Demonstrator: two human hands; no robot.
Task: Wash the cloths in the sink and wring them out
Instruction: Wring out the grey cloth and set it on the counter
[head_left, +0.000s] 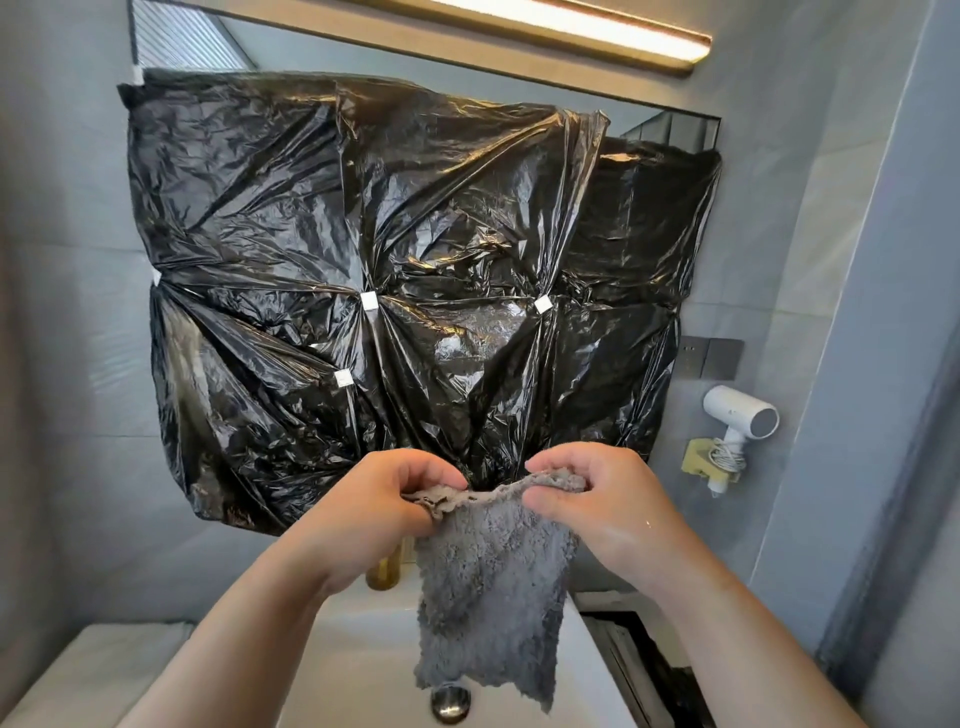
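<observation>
Your left hand (382, 501) and right hand (582, 499) pinching the top edge of the gray cloth (493, 587), cloth hanging straight down, long side up-and-down, above the white sink (358, 670), open room under its bottom edge

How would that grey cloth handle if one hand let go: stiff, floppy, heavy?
Likely floppy: the grey cloth hangs limp from the left hand and right hand above the sink. Probably waterlogged, as the right forearm glistens. Fluffy pile should resist slipping.
</observation>
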